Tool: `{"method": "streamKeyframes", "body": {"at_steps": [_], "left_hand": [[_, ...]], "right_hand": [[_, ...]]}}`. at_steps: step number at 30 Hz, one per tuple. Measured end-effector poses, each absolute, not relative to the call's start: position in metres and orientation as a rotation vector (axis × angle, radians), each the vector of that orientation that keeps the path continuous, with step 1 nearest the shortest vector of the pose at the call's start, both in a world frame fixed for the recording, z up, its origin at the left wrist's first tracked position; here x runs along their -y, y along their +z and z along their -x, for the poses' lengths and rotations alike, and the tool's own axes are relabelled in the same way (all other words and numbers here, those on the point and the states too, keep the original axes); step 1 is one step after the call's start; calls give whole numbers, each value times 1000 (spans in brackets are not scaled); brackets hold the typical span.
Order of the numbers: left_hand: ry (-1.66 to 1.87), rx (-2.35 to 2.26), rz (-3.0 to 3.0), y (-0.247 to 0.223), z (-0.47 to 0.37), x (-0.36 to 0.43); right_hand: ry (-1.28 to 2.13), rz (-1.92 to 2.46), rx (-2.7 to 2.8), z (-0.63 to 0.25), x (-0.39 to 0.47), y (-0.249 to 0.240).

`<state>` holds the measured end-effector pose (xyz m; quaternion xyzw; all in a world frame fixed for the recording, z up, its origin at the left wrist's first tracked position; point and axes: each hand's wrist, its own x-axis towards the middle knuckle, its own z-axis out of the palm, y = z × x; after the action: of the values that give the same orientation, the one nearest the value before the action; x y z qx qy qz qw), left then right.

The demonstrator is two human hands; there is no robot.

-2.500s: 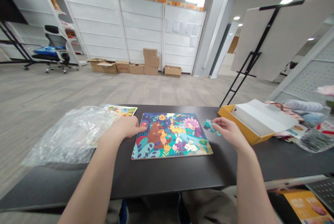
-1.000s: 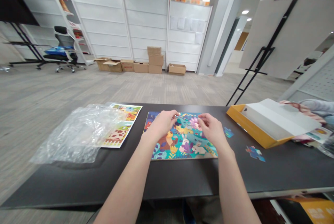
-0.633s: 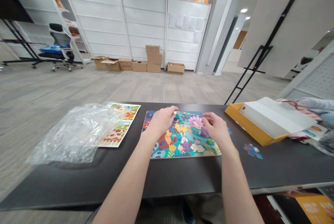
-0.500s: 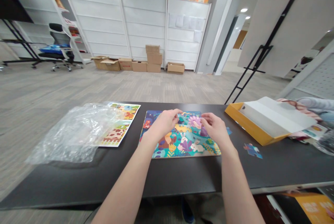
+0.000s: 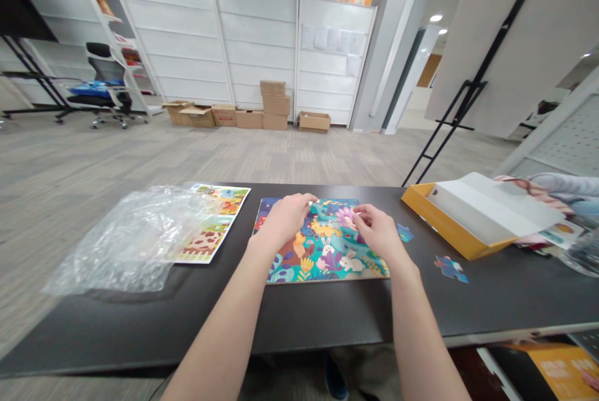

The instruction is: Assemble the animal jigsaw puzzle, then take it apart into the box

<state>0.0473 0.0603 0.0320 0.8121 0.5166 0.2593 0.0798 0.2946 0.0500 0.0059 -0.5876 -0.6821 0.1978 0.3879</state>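
Note:
A colourful jigsaw puzzle [image 5: 322, 264] with rabbits, a fox and plants lies flat on the black table. My left hand [image 5: 291, 212] is over its upper left part, thumb and fingers drawn together near the far edge; whatever they hold is hidden. My right hand [image 5: 375, 227] is above the upper right part, its thumb and fingertips pinched beside a pink creature in the picture. I cannot make out whether a piece is between them. To the right of that hand lies a loose blue-green puzzle piece [image 5: 405, 234], and farther right another loose piece [image 5: 451, 269].
Crumpled clear plastic [image 5: 126, 242] partly covers a printed picture sheet [image 5: 213, 232] on the left of the black table [image 5: 322, 320]. On the right sits an open yellow box [image 5: 444, 229] with a white lid flap, clothes behind it.
Both hands have shifted slightly left over the puzzle. The right thumb and fingertips have come closer together. More of the loose blue-green piece shows beside the right hand.

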Motion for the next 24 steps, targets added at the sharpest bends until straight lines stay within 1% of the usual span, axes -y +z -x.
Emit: {"method": "streamKeyframes", "body": {"at_steps": [8, 10, 13, 16, 19, 24], "left_hand": [[834, -1454, -2291, 35, -42, -60], [957, -1539, -2219, 37, -40, -60], [1281, -1725, -2008, 41, -35, -62], [1500, -1776, -1857, 43, -30, -64], [1543, -1762, -1842, 45, -29, -64], [1510, -1746, -1871, 45, -32, -63]], "right_hand": [[488, 1541, 1774, -294, -51, 4], [474, 1554, 1778, -294, -52, 3], [453, 1544, 1784, -294, -52, 4], [445, 1534, 1787, -294, -50, 5], [448, 1541, 1782, -293, -50, 5], [487, 1539, 1786, -294, -52, 2]]}}
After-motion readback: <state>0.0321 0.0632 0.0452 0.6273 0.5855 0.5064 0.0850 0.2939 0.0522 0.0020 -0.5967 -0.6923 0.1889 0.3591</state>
